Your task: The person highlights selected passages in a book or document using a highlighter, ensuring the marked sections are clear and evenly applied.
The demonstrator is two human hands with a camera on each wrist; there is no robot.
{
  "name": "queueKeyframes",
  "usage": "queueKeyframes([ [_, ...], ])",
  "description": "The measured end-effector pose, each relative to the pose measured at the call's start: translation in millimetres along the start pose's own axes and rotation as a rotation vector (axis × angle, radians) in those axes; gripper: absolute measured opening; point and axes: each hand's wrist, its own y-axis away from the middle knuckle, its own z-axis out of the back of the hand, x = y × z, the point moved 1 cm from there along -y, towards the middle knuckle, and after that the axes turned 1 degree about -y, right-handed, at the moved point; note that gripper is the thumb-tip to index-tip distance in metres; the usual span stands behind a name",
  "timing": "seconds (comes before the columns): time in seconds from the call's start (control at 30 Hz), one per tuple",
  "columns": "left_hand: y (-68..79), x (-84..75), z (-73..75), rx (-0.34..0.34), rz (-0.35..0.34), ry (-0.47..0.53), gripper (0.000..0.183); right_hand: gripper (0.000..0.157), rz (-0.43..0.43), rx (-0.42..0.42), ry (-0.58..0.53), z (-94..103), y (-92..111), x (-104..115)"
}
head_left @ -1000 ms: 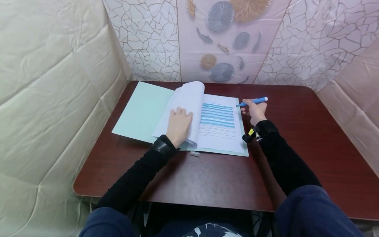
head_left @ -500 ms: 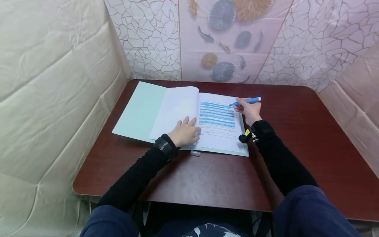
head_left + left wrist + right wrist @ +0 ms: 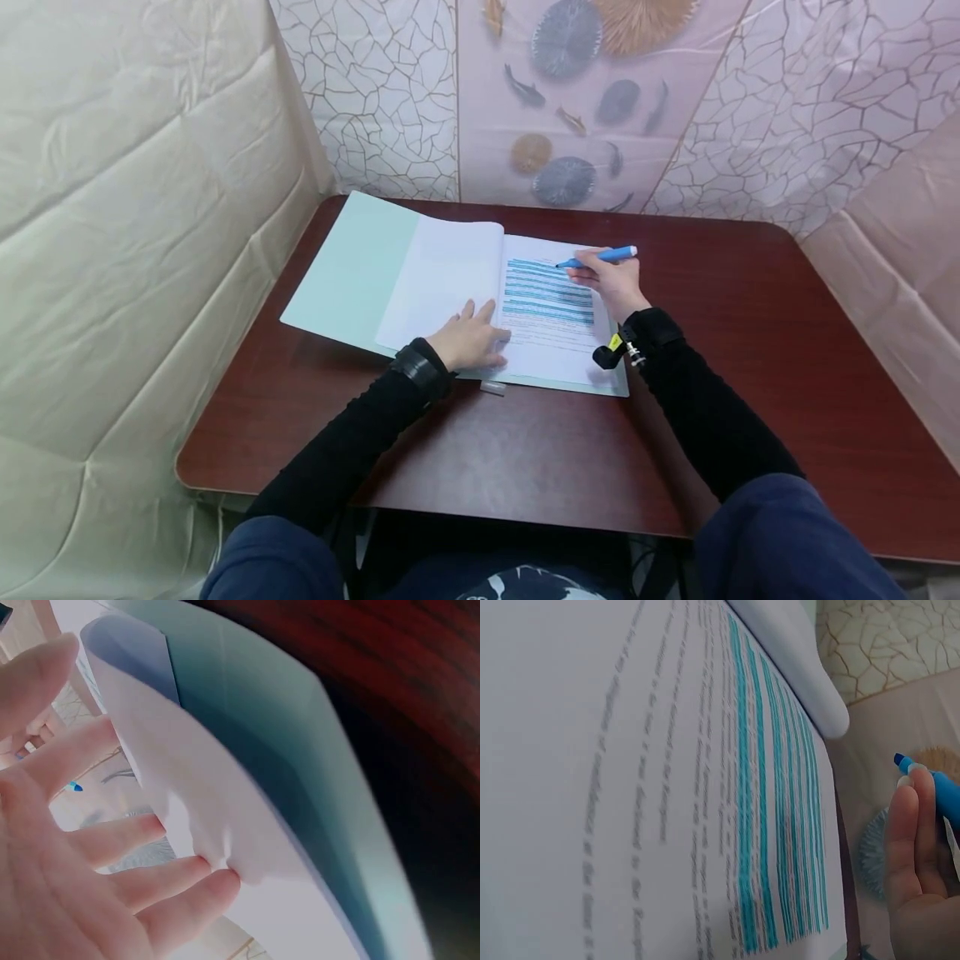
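A pale green folder [image 3: 341, 279] lies open with printed sheets inside. Turned-over pages [image 3: 442, 267] rest on its left side. On the right, the top printed page [image 3: 547, 354] carries several lines highlighted in blue; in the right wrist view the strokes on this page [image 3: 742, 787] look teal. My left hand [image 3: 468, 337] rests with spread fingers by the fold; in the left wrist view, fingertips [image 3: 221, 881] touch the white paper. Over the upper part of the page, my right hand [image 3: 611, 279] holds a blue highlighter [image 3: 618, 254], its dark tip uncapped.
A small translucent grey piece [image 3: 492, 388] lies on the dark red table [image 3: 525, 458], just below the folder's lower edge. Patterned cloth [image 3: 566, 142] hangs behind the table, and a cream padded cloth [image 3: 150, 208] stands at the left.
My left hand has laid the lifted pages over to the left and spread its fingers near the fold. My right hand has moved leftward with the highlighter, over the page.
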Motion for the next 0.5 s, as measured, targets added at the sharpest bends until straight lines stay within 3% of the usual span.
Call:
queueKeyframes([
  [0.3,-1.5,3.0,-3.4,0.04,-0.005,0.016,0.058,0.028,0.028,0.104,0.037,-12.1,-6.9,-21.0],
  [0.5,-5.8,5.9,-4.0,0.052,-0.007,0.052,0.059,0.035,0.049,0.155,0.026,-4.2,-23.9,-40.9],
])
